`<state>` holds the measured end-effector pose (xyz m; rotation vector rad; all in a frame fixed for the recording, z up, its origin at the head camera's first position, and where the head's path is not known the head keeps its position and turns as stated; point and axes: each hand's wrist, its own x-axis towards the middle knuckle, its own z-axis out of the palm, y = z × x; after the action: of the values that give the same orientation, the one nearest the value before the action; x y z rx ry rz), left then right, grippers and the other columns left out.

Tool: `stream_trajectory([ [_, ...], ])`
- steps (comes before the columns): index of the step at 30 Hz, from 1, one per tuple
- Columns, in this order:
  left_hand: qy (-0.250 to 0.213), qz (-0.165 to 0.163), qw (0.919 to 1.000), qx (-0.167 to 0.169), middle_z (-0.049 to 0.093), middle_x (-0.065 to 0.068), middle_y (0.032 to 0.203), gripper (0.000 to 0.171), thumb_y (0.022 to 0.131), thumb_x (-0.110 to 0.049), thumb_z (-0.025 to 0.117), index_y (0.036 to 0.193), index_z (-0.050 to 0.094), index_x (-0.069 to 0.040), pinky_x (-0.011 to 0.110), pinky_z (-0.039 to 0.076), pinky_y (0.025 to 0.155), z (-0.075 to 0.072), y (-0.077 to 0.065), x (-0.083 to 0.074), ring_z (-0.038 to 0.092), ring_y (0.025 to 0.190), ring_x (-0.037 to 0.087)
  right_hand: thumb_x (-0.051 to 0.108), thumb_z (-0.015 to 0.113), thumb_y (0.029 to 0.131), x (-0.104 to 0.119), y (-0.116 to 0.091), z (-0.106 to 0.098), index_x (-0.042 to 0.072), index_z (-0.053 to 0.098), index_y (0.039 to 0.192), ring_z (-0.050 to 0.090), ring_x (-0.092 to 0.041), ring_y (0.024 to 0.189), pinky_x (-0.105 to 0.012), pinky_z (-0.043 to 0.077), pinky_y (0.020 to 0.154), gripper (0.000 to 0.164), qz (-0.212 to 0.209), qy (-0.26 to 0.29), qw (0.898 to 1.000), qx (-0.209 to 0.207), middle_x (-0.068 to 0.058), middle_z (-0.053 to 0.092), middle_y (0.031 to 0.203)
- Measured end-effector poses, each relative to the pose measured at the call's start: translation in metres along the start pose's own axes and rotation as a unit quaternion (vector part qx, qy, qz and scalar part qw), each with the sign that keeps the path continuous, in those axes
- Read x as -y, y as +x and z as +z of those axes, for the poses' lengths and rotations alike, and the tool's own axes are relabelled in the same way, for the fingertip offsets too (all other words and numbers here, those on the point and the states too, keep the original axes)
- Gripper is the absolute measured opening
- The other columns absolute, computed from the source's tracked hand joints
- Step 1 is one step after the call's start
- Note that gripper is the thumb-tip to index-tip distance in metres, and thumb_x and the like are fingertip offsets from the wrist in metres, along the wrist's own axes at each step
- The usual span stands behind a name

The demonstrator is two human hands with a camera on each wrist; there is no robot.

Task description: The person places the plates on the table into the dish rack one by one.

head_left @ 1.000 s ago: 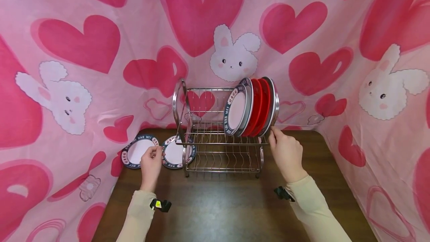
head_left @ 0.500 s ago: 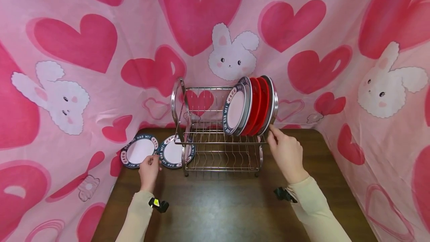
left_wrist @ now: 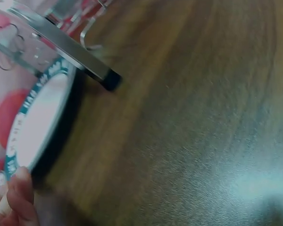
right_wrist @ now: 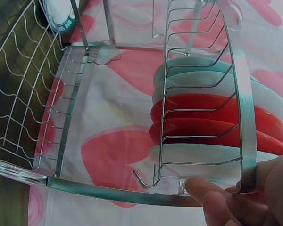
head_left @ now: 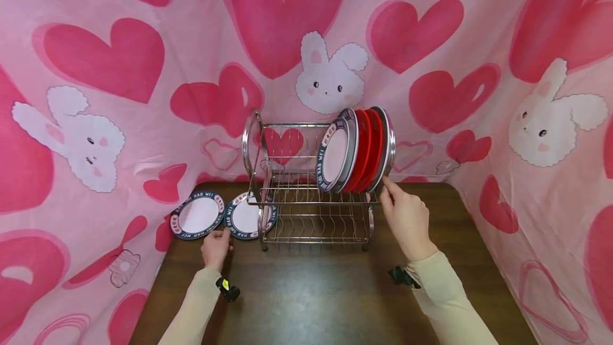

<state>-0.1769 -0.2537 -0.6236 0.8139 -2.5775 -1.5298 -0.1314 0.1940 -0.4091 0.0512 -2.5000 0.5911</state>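
Observation:
My left hand [head_left: 216, 249] has curled fingers at the near left rim of a flat plate [head_left: 246, 217] with a dark blue lettered border; in the left wrist view the fingertips [left_wrist: 22, 181] pinch that rim. The plate's right side lies behind the leg of a two-tier metal dish rack [head_left: 316, 241]. My right hand [head_left: 407, 220] grips the right end of the rack's upper tier, thumb and fingers round the metal frame [right_wrist: 245, 117]. Several plates stand on edge in that tier: a blue-bordered plate [head_left: 334, 156] at the left, red plates [head_left: 371, 150], and a pale one at the far right.
Another blue-bordered plate [head_left: 197, 216] lies flat on the left of the brown wooden table [head_left: 306, 297]. The rack's lower tier [head_left: 318, 222] shows bare wire. A pink cloth [head_left: 282, 25] with hearts and rabbits hangs behind and at both sides.
My left hand has come down and nearer to me, to the flat plate's near rim. That plate has slid slightly left towards the other one. The right hand keeps its grip.

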Motion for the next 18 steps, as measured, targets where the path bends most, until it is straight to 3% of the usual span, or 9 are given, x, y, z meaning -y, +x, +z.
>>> stream_trajectory([
  [8,-0.023,-0.025,0.9991,0.027,0.071,0.005,0.067,0.046,0.101,-0.036,0.061,0.113,0.06,0.008,0.021,0.049,0.054,0.009,0.013,0.012,0.067,0.052,0.009,0.01,0.059,0.1,-0.001,0.0,0.001,0.002,0.073,0.126,0.036,-0.023,0.043,-0.04,0.035,0.041,0.031,-0.001,0.01,1.0,0.001,-0.005,0.044,0.05],
  [15,-0.133,-0.063,0.9876,0.055,0.072,0.006,0.067,0.048,0.1,-0.03,0.067,0.114,0.059,0.015,0.021,0.056,0.055,0.017,0.022,0.013,0.071,0.054,0.01,0.01,0.059,0.099,-0.002,0.0,0.002,0.004,0.075,0.124,0.039,-0.026,0.043,-0.045,0.036,0.039,0.031,-0.004,0.004,1.0,-0.01,-0.01,0.053,0.052],
  [18,-0.151,-0.077,0.9837,0.059,0.071,0.004,0.065,0.046,0.099,-0.029,0.068,0.114,0.059,0.014,0.02,0.056,0.055,0.02,0.025,0.013,0.071,0.054,0.009,0.009,0.058,0.099,-0.003,0.0,0.002,0.005,0.075,0.124,0.035,-0.024,0.043,-0.043,0.034,0.039,0.031,-0.006,0.002,1.0,-0.011,-0.008,0.05,0.051],
])
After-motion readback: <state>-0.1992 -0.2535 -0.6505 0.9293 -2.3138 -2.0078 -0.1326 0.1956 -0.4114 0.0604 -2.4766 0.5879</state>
